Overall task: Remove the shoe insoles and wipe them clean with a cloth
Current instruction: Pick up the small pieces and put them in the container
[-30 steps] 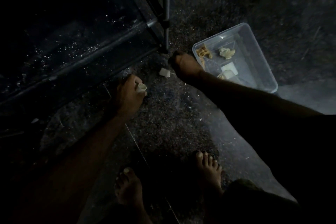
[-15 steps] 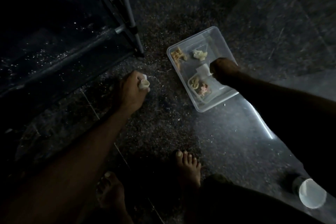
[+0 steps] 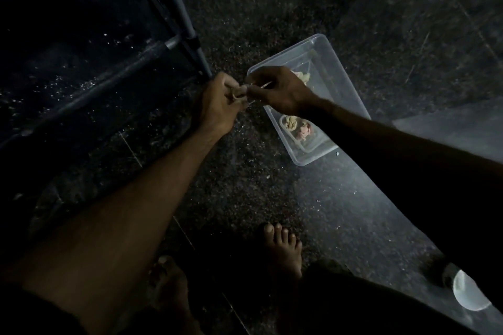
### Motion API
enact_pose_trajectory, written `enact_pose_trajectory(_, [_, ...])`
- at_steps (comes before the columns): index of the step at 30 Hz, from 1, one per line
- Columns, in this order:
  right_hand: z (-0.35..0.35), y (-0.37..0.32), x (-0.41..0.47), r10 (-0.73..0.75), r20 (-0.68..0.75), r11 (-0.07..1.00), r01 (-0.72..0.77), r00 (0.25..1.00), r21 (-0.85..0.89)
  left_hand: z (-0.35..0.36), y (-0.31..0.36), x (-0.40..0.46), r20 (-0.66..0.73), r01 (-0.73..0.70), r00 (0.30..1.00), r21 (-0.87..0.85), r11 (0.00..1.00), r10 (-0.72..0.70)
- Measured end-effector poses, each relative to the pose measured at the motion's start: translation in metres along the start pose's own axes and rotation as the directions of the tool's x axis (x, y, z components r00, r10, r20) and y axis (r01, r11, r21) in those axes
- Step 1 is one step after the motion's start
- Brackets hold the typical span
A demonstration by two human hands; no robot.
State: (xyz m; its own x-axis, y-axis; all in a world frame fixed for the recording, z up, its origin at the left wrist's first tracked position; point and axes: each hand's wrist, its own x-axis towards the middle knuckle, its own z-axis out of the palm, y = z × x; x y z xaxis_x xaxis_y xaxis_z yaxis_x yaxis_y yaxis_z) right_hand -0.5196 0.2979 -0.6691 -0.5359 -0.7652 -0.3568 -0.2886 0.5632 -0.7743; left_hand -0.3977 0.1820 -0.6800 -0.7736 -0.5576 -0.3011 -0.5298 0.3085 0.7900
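Right hand (image 3: 280,92) lifted out of the clear plastic tub (image 3: 337,81) since half a second ago, now meeting left hand (image 3: 217,106) above the floor. Both curled, pinching a small pale item (image 3: 241,92) together; too dim to identify. No shoe or insole visible anywhere. Probably preparing wiping material; removal not begun. Nearby: metal frame leg (image 3: 179,16), bare feet (image 3: 284,250).

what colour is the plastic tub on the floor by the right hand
Clear, see-through plastic tub, with pale scraps inside; the head view shows it.
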Motion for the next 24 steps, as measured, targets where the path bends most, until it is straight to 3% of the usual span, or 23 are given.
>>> enact_pose_trajectory(5, [0.001,-0.006,-0.004,-0.007,-0.004,0.991,0.007,1.000,0.137,0.001,0.007,0.007,-0.010,-0.097,0.995,0.081,0.992,0.098])
enact_pose_trajectory(8, [-0.008,0.003,0.001,0.132,-0.067,0.953,-0.109,0.989,0.282,0.005,0.007,0.008,0.025,-0.104,0.994,0.016,0.994,0.103])
enact_pose_trajectory(11, [-0.011,0.022,-0.003,0.292,-0.130,0.953,-0.276,0.948,0.123,0.003,-0.007,0.006,0.018,-0.061,0.998,0.085,0.994,0.060])
enact_pose_trajectory(13, [-0.034,0.031,0.002,0.367,-0.275,0.929,-0.363,0.889,0.067,-0.008,-0.026,0.002,0.015,-0.015,1.000,0.216,0.976,0.012])
enact_pose_trajectory(16, [-0.058,0.036,0.008,0.489,-0.228,0.872,-0.482,0.842,0.091,-0.023,-0.057,-0.001,0.081,-0.011,0.996,0.414,0.910,-0.025])
enact_pose_trajectory(18, [-0.011,0.059,-0.060,0.521,-0.143,0.853,-0.520,0.842,0.048,-0.023,-0.068,-0.004,0.147,-0.021,0.987,0.490,0.872,-0.059])
enact_pose_trajectory(20, [0.113,0.093,-0.165,0.505,-0.128,0.859,-0.512,0.854,-0.026,-0.018,-0.075,-0.005,0.202,-0.046,0.976,0.549,0.834,-0.079])
enact_pose_trajectory(22, [0.213,0.138,-0.234,0.523,-0.212,0.851,-0.521,0.825,0.069,-0.010,-0.082,-0.005,0.250,-0.075,0.964,0.588,0.806,-0.092])
enact_pose_trajectory(24, [0.214,0.155,-0.223,0.564,-0.241,0.823,-0.561,0.790,0.088,-0.004,-0.086,-0.002,0.278,-0.102,0.956,0.612,0.784,-0.093])
